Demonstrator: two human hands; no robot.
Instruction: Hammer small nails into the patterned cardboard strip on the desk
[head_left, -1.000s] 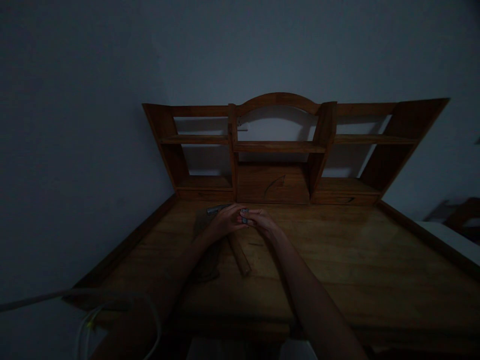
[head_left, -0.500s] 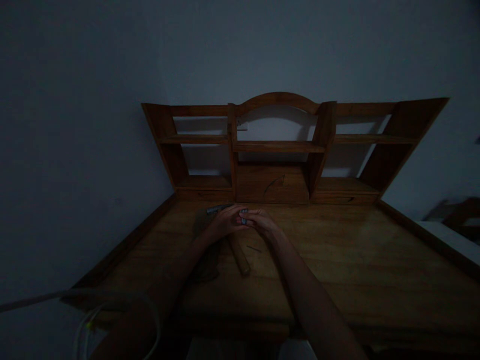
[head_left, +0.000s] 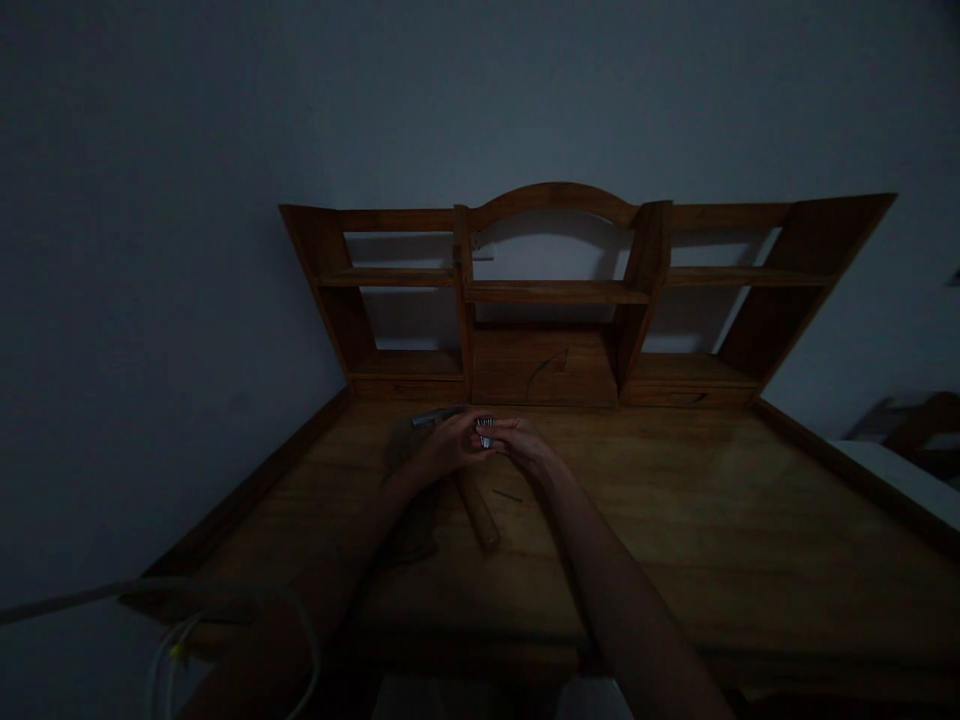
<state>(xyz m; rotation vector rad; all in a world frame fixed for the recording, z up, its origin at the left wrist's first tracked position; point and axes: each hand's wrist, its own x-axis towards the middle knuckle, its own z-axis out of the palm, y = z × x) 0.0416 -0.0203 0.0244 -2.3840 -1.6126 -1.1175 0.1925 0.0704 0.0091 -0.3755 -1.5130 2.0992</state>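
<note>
Striped piece (head_left: 486,437), small, dark and light bands, sits between my two hands, about mid-frame, near the back of the counter (head_left: 675,500). Right hand (head_left: 525,443) pinches it from the right, thumb and fingers closed on it. Left hand (head_left: 454,443) curls round it from the other side, also gripping. Fingers of both nearly meet at the piece.

From where I'm watching, a hammer (head_left: 478,512) lies just behind and below the left hand: metal head pokes out past the knuckles on the far left, wooden handle slants toward the near edge, middle covered by the hand. Thin rod (head_left: 508,495) on the wood, just right of the handle, apart from it. Something dark (head_left: 412,540) lies under the left forearm; light's too poor for me to say if it's cloth or what.

Further out: wooden shelf unit (head_left: 555,292) along the back, arched top in the middle, cubbies either side, curved dark line on the centre panel. Socket (head_left: 482,252) on the wall behind, seen through the middle opening. Pale cable (head_left: 306,630) loops across lower left, in front of the left arm.
</note>
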